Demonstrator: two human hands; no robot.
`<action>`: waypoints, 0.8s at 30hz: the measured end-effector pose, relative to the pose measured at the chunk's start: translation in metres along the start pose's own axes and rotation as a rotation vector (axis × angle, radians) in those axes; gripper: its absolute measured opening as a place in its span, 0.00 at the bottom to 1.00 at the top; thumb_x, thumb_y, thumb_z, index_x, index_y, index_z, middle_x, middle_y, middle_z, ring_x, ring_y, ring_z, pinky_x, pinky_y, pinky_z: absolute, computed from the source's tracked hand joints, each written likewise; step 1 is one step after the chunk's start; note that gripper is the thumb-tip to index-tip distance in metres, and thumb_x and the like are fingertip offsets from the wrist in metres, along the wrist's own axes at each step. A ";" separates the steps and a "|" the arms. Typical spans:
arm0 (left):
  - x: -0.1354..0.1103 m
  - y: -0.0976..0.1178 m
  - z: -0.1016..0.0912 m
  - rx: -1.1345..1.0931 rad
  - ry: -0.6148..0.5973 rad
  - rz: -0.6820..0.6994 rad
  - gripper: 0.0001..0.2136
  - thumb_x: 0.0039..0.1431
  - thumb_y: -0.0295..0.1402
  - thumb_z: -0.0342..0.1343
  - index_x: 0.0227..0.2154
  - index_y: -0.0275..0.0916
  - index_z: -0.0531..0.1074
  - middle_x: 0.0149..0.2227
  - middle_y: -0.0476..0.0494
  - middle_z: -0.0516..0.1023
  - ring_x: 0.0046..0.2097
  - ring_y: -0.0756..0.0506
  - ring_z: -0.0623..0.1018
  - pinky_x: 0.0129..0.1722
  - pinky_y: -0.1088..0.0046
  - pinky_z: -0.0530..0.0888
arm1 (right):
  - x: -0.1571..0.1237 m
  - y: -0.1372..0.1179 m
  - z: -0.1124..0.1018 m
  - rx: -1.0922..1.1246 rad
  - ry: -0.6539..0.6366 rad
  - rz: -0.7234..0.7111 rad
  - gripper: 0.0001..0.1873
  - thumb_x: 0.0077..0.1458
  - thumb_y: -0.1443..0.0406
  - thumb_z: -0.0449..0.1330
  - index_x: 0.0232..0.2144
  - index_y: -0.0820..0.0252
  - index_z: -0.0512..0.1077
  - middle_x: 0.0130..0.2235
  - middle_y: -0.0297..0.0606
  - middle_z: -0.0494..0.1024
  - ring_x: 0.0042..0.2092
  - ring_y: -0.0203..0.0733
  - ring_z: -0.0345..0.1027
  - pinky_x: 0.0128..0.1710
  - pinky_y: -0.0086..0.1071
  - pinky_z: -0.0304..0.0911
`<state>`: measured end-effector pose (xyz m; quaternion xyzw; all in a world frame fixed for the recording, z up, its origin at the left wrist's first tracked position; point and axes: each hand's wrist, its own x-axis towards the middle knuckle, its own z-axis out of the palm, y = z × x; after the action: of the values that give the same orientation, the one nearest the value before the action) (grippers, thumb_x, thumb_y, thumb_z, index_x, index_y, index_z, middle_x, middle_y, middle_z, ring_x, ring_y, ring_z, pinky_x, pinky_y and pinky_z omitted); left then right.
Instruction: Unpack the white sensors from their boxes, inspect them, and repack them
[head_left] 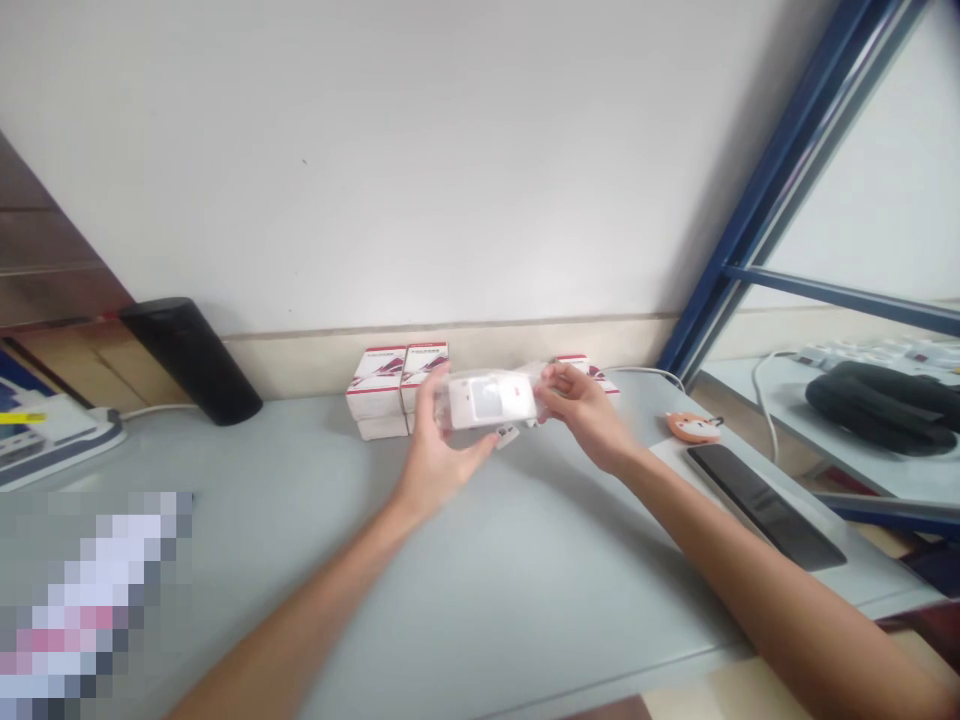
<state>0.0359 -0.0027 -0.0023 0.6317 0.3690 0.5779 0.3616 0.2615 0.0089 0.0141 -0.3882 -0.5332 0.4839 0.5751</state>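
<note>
A white device in a clear plastic bag (491, 398) is held up above the grey table (480, 560). My left hand (439, 450) grips its left end, the thumb along the lower edge. At the other end, the fingers of my right hand (577, 410) pinch the bag. A small white tag (508, 437) hangs below the device near my left thumb. Behind my left hand, white boxes with red trim (379, 390) stand against the wall. Another such box (574, 360) is partly hidden behind my right hand.
A black cylinder (196, 360) stands at the back left, beside a white-and-grey device (67, 430). On the right lie a dark phone (765, 505) and an orange-and-white animal-shaped item (694, 427). Beyond the blue frame (765, 180) rests a black object (881, 405). The lower left corner is pixelated.
</note>
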 end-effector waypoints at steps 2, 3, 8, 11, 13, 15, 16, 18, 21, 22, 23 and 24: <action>-0.003 -0.004 -0.003 0.254 -0.017 0.186 0.32 0.56 0.33 0.69 0.63 0.53 0.67 0.67 0.38 0.61 0.65 0.36 0.70 0.65 0.56 0.68 | 0.000 -0.002 -0.003 0.093 -0.007 0.032 0.24 0.50 0.57 0.73 0.47 0.53 0.70 0.34 0.29 0.74 0.33 0.37 0.69 0.37 0.35 0.67; -0.003 -0.006 -0.005 0.351 -0.025 0.247 0.26 0.60 0.32 0.66 0.61 0.52 0.71 0.68 0.38 0.59 0.64 0.36 0.71 0.65 0.56 0.68 | 0.000 -0.003 -0.004 0.131 -0.021 0.059 0.28 0.49 0.59 0.74 0.51 0.52 0.70 0.35 0.29 0.75 0.34 0.37 0.69 0.37 0.35 0.67; 0.003 -0.003 -0.015 0.528 -0.009 0.411 0.17 0.62 0.36 0.64 0.54 0.53 0.78 0.68 0.41 0.62 0.64 0.34 0.70 0.66 0.55 0.65 | 0.003 -0.002 -0.009 0.037 -0.087 0.116 0.30 0.50 0.59 0.73 0.55 0.57 0.75 0.37 0.33 0.78 0.35 0.37 0.68 0.41 0.36 0.64; 0.004 0.004 -0.017 0.464 -0.059 0.307 0.19 0.57 0.41 0.69 0.52 0.52 0.79 0.59 0.41 0.76 0.61 0.33 0.72 0.66 0.56 0.64 | 0.004 0.001 -0.008 -0.143 -0.017 0.066 0.22 0.53 0.58 0.69 0.49 0.59 0.79 0.34 0.34 0.78 0.35 0.39 0.68 0.42 0.37 0.63; 0.003 0.006 -0.016 0.384 -0.042 0.169 0.21 0.55 0.44 0.70 0.52 0.51 0.79 0.53 0.42 0.81 0.57 0.34 0.76 0.61 0.60 0.69 | 0.003 0.002 -0.005 -0.263 0.023 0.025 0.17 0.55 0.58 0.65 0.45 0.60 0.80 0.30 0.33 0.76 0.34 0.40 0.68 0.41 0.37 0.63; 0.002 0.007 -0.015 0.342 -0.009 0.044 0.21 0.56 0.47 0.68 0.51 0.49 0.79 0.47 0.43 0.83 0.49 0.37 0.79 0.50 0.66 0.74 | 0.002 0.003 0.001 -0.361 0.026 -0.016 0.14 0.57 0.57 0.62 0.41 0.60 0.79 0.27 0.32 0.73 0.33 0.40 0.67 0.39 0.37 0.63; 0.002 0.007 -0.014 0.331 -0.007 -0.013 0.21 0.57 0.48 0.67 0.51 0.48 0.79 0.42 0.44 0.83 0.43 0.40 0.80 0.43 0.69 0.75 | 0.001 0.003 0.003 -0.394 0.016 -0.036 0.14 0.58 0.57 0.61 0.40 0.60 0.78 0.27 0.32 0.72 0.32 0.40 0.67 0.38 0.36 0.63; 0.003 0.008 -0.013 0.265 -0.041 -0.152 0.22 0.60 0.52 0.62 0.52 0.45 0.78 0.31 0.47 0.79 0.31 0.45 0.77 0.30 0.73 0.72 | 0.000 0.006 0.007 -0.425 0.002 -0.087 0.15 0.60 0.55 0.59 0.41 0.59 0.76 0.28 0.32 0.71 0.32 0.39 0.65 0.36 0.36 0.63; 0.007 0.010 -0.012 -0.056 -0.195 -0.455 0.28 0.61 0.55 0.59 0.58 0.43 0.74 0.27 0.48 0.76 0.23 0.47 0.73 0.20 0.74 0.66 | 0.000 0.012 0.006 -0.441 -0.003 -0.152 0.16 0.61 0.54 0.59 0.48 0.55 0.72 0.31 0.30 0.70 0.32 0.39 0.63 0.36 0.34 0.62; 0.008 0.012 -0.013 -0.192 -0.257 -0.557 0.29 0.61 0.55 0.59 0.61 0.45 0.72 0.28 0.48 0.77 0.23 0.48 0.73 0.19 0.74 0.65 | 0.000 0.013 0.005 -0.432 -0.013 -0.147 0.17 0.61 0.54 0.60 0.49 0.54 0.71 0.31 0.29 0.69 0.32 0.38 0.62 0.36 0.34 0.62; 0.009 0.014 -0.014 -0.318 -0.306 -0.643 0.30 0.62 0.54 0.58 0.63 0.47 0.70 0.28 0.48 0.77 0.22 0.48 0.72 0.19 0.74 0.65 | 0.001 0.013 0.003 -0.407 -0.029 -0.121 0.17 0.61 0.54 0.61 0.49 0.53 0.71 0.31 0.29 0.68 0.32 0.38 0.62 0.36 0.34 0.62; 0.009 0.016 -0.015 -0.426 -0.339 -0.705 0.30 0.62 0.54 0.58 0.64 0.49 0.69 0.28 0.48 0.77 0.22 0.49 0.72 0.19 0.74 0.65 | 0.001 0.012 0.002 -0.359 -0.046 -0.077 0.18 0.60 0.53 0.62 0.49 0.53 0.71 0.31 0.28 0.68 0.32 0.37 0.62 0.36 0.34 0.62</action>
<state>0.0220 -0.0021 0.0171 0.4645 0.3699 0.3708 0.7141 0.2582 0.0125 0.0029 -0.4527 -0.6384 0.3674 0.5025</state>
